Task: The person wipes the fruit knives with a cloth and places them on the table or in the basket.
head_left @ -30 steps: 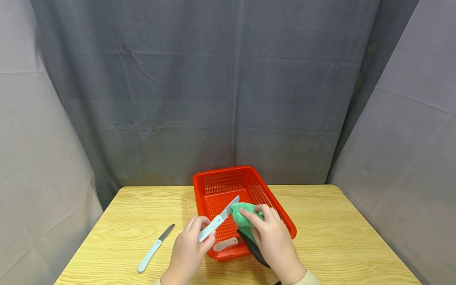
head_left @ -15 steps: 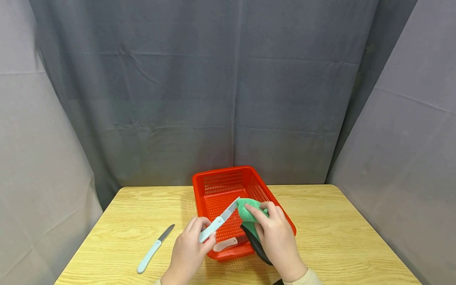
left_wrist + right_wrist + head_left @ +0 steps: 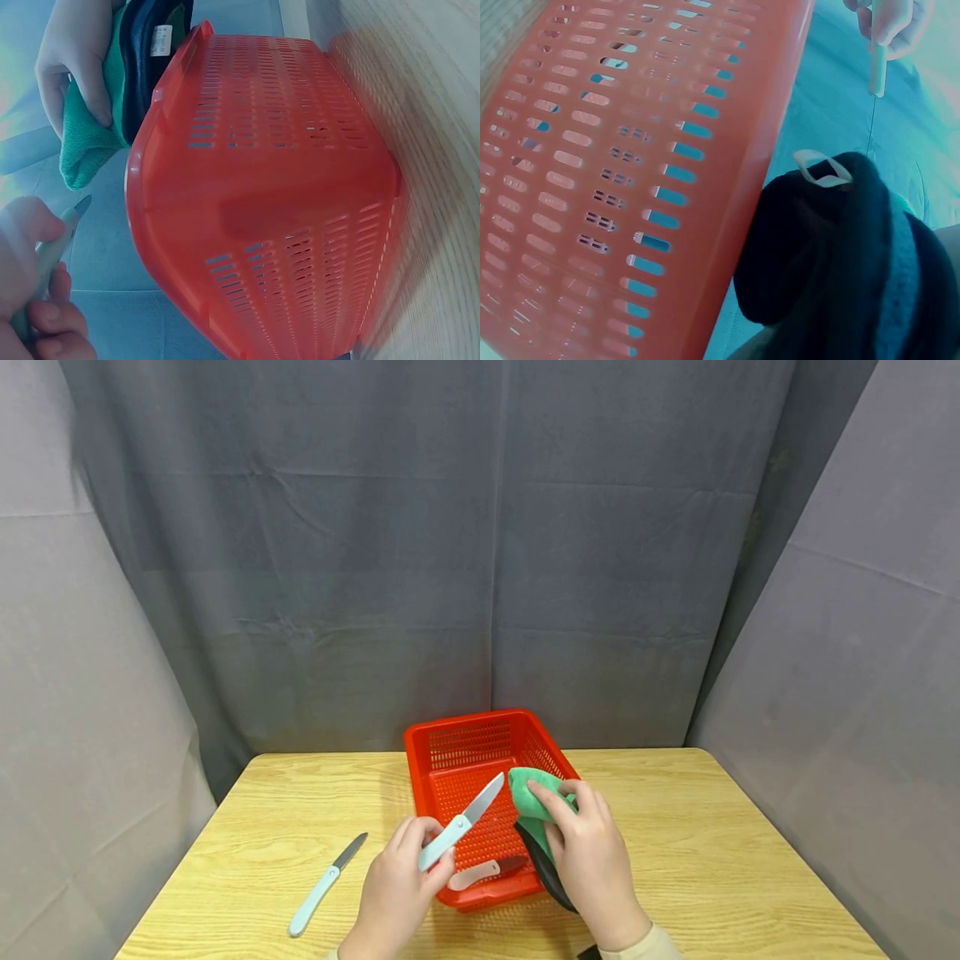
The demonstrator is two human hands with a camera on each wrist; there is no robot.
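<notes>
My left hand [image 3: 401, 881] grips the pale blue handle of a paring knife [image 3: 461, 822], its blade tilted up and away over the basket. In my right hand [image 3: 592, 852] is a bunched green cloth [image 3: 531, 793] with a dark border, pinched between thumb and fingers. A small gap separates the cloth from the blade tip. Below both hands stands a red plastic basket [image 3: 420, 777]. Inside it, near the front, lies another knife [image 3: 474, 874] with a whitish handle. The left wrist view shows the cloth [image 3: 90, 142] beside the basket's rim, a white label on its dark part.
On the wooden table [image 3: 225, 860], left of the basket, lies a third knife [image 3: 322, 889] with a pale blue handle, blade pointing away. Grey curtains [image 3: 360, 568] hang behind the table and along both sides. A small black object [image 3: 589, 953] shows by the right wrist.
My right hand has drawn the cloth along the blade and off its tip, to the right and slightly away. The left hand and its knife stay almost still.
</notes>
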